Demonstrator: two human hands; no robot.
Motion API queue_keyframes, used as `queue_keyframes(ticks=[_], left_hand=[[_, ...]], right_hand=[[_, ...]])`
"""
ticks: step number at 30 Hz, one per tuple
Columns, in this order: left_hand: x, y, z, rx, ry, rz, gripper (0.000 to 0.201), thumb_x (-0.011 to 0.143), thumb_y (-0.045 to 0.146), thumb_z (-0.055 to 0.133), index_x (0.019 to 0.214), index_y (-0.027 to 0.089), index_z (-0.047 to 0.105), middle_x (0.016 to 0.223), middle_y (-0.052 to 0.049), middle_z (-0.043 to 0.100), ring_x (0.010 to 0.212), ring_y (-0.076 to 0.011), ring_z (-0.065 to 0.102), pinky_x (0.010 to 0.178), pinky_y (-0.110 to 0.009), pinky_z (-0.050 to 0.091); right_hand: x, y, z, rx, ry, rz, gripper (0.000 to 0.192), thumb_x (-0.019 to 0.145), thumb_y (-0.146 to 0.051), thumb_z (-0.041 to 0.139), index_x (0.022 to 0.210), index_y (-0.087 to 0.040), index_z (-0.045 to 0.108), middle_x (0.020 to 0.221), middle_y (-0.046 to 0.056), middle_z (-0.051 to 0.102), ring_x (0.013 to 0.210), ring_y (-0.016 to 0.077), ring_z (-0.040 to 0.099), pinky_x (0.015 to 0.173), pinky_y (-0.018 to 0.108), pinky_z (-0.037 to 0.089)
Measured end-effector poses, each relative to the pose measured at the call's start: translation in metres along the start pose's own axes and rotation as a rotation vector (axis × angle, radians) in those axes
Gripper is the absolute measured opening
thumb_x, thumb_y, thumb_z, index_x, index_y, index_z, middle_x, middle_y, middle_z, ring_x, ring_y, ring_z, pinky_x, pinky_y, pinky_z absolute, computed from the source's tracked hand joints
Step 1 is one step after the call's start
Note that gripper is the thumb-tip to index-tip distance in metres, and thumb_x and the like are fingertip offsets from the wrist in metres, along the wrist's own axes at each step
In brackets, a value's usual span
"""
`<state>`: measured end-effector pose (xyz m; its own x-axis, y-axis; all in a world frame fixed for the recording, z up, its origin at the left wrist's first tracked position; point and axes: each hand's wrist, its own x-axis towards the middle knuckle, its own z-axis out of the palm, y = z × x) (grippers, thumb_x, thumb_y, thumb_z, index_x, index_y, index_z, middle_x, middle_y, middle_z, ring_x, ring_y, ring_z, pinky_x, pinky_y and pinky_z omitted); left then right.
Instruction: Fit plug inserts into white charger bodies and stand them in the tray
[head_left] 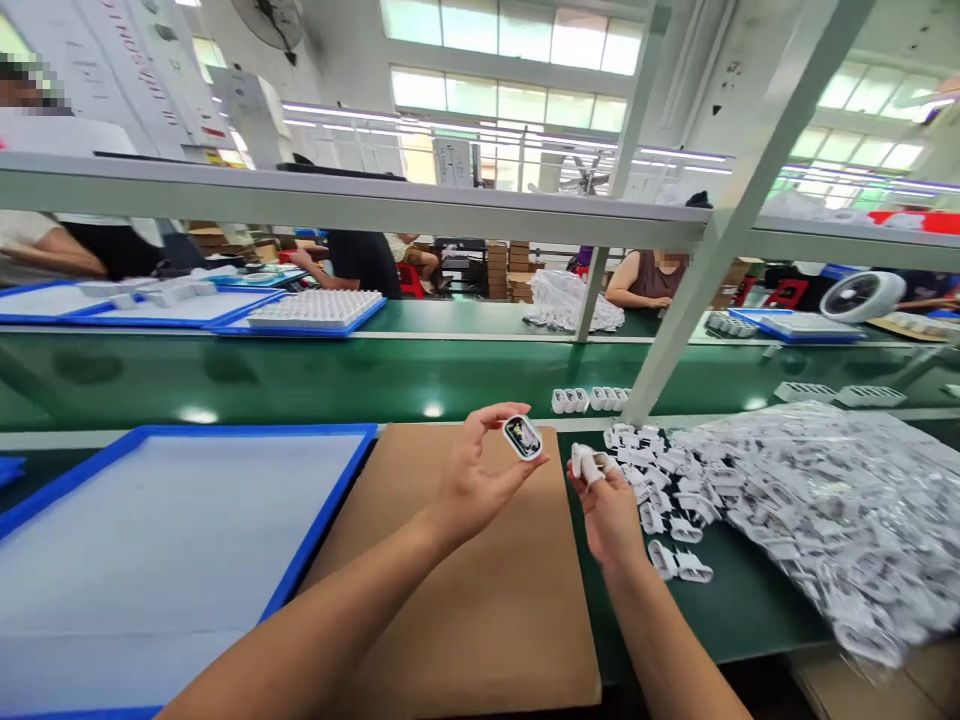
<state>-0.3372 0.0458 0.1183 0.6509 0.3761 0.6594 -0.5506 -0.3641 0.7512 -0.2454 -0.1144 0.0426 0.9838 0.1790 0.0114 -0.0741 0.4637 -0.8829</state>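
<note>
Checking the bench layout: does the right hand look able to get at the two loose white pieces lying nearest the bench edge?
Probably yes. The right hand hovers just left of the loose white pieces, with nothing between them, though it already holds a small white part.

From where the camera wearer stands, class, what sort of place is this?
Probably a factory assembly line: a long green workbench, a heap of small white plastic parts, blue trays, and other people seated across. The left hand holds one part.
</note>
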Motion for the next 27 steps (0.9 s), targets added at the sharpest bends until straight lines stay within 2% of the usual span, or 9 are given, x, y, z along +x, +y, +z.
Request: queue_keyframes(ticks=[3,6,11,14,17,20,23,25,27], left_hand=[[-0.007,0.001,0.02,0.146,-0.105,0.235,0.045,0.085,0.029,0.084,0.122,0.024,0.059,0.125,-0.01,0.071,0.118,-0.0256,0.067,0.106,-0.044,0.05],[-0.006,0.015,0.061,0.121,-0.203,0.355,0.042,0.087,0.029,0.081,0.122,0.025,0.059,0.124,-0.009,0.072,0.117,-0.0267,0.068,0.104,-0.045,0.049],[-0.017,0.063,0.145,-0.109,-0.368,0.49,0.041,0.088,0.033,0.08,0.123,0.027,0.06,0.124,-0.008,0.073,0.116,-0.0288,0.068,0.103,-0.047,0.047],[-0.037,0.096,0.178,-0.277,-0.448,0.505,0.045,0.087,0.032,0.082,0.126,0.028,0.059,0.125,-0.008,0.072,0.119,-0.0292,0.067,0.104,-0.047,0.048],[-0.057,0.118,0.197,-0.415,-0.521,0.464,0.048,0.086,0.03,0.083,0.127,0.03,0.058,0.126,-0.008,0.071,0.121,-0.0297,0.067,0.105,-0.049,0.049],[-0.069,0.128,0.21,-0.442,-0.531,0.429,0.047,0.086,0.031,0.082,0.126,0.03,0.058,0.126,-0.009,0.072,0.119,-0.0303,0.067,0.105,-0.05,0.049],[-0.073,0.132,0.223,-0.361,-0.488,0.454,0.043,0.087,0.033,0.081,0.124,0.029,0.058,0.125,-0.008,0.073,0.119,-0.0301,0.067,0.105,-0.049,0.045],[-0.074,0.135,0.234,-0.301,-0.456,0.494,0.04,0.088,0.031,0.079,0.122,0.028,0.058,0.125,-0.007,0.073,0.118,-0.0294,0.068,0.104,-0.047,0.042],[-0.074,0.141,0.245,-0.273,-0.431,0.533,0.037,0.088,0.027,0.076,0.121,0.027,0.058,0.125,-0.007,0.073,0.117,-0.0291,0.068,0.103,-0.046,0.04]], right_hand=[[-0.015,-0.046,-0.023,0.135,0.012,0.001,0.042,0.066,-0.046,0.094,0.093,-0.022,0.073,0.097,0.004,0.075,0.092,0.0212,0.072,0.085,0.036,0.063],[-0.056,-0.09,-0.045,0.137,0.074,-0.096,0.037,0.071,-0.048,0.092,0.09,-0.023,0.072,0.093,0.001,0.074,0.096,0.0205,0.073,0.088,0.035,0.064],[-0.133,-0.147,-0.08,0.092,0.278,-0.274,0.04,0.074,-0.052,0.088,0.097,-0.024,0.071,0.095,0.001,0.074,0.1,0.0215,0.074,0.091,0.036,0.064],[-0.177,-0.17,-0.101,0.113,0.444,-0.407,0.046,0.068,-0.05,0.091,0.102,-0.024,0.073,0.102,0.003,0.076,0.099,0.023,0.074,0.089,0.037,0.065],[-0.214,-0.183,-0.113,0.037,0.544,-0.547,0.045,0.069,-0.05,0.09,0.102,-0.025,0.073,0.103,0.005,0.076,0.099,0.0264,0.075,0.09,0.043,0.065],[-0.236,-0.186,-0.115,-0.186,0.613,-0.791,0.035,0.083,-0.05,0.082,0.106,-0.026,0.071,0.11,0.008,0.076,0.108,0.0289,0.073,0.097,0.049,0.061],[-0.244,-0.182,-0.117,-0.482,0.665,-1.086,0.023,0.097,-0.041,0.068,0.115,-0.027,0.066,0.129,0.012,0.07,0.123,0.0308,0.068,0.101,0.052,0.058],[-0.242,-0.18,-0.121,-0.643,0.626,-1.177,0.02,0.101,-0.034,0.062,0.12,-0.028,0.062,0.136,0.013,0.066,0.128,0.0318,0.064,0.1,0.053,0.057],[-0.238,-0.179,-0.127,-0.727,0.589,-1.209,0.021,0.102,-0.031,0.058,0.123,-0.03,0.059,0.139,0.013,0.063,0.128,0.0319,0.065,0.102,0.055,0.056]])
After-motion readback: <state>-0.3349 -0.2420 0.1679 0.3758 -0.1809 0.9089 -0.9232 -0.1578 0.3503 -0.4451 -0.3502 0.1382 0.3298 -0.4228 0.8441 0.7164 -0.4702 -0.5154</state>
